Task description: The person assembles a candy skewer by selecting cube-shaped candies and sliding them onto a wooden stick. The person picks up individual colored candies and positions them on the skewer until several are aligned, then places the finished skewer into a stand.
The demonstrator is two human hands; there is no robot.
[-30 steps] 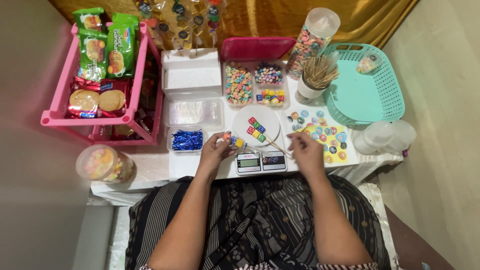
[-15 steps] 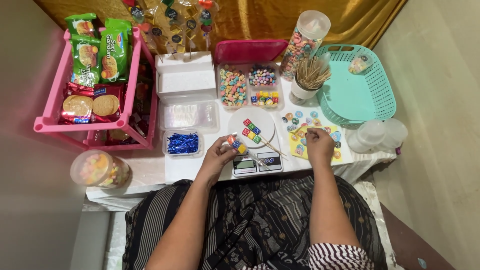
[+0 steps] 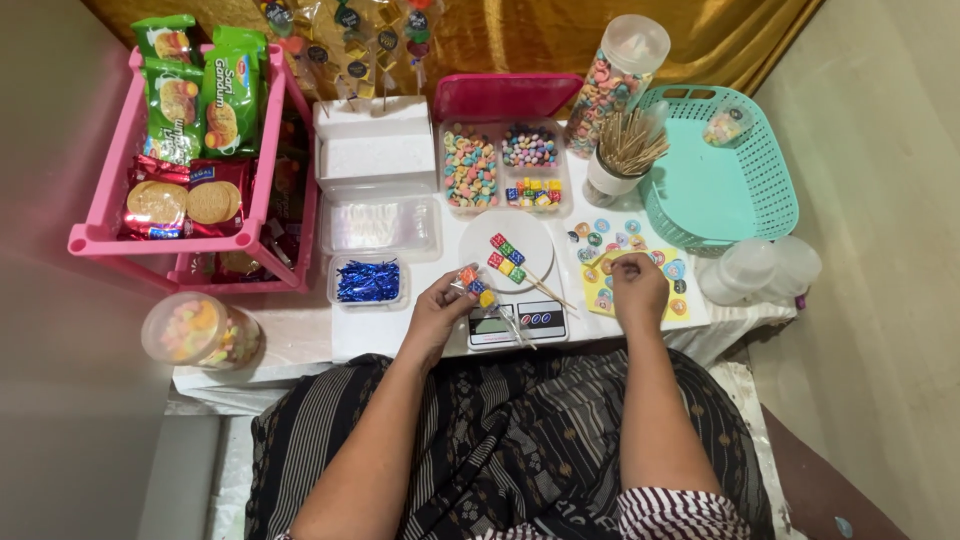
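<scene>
Across the crowded white table, the left hand is pinching a wrapped candy skewer over the scale while the right hand is closing on a sticker; another skewer is waiting on the plate, unwrapped.
</scene>
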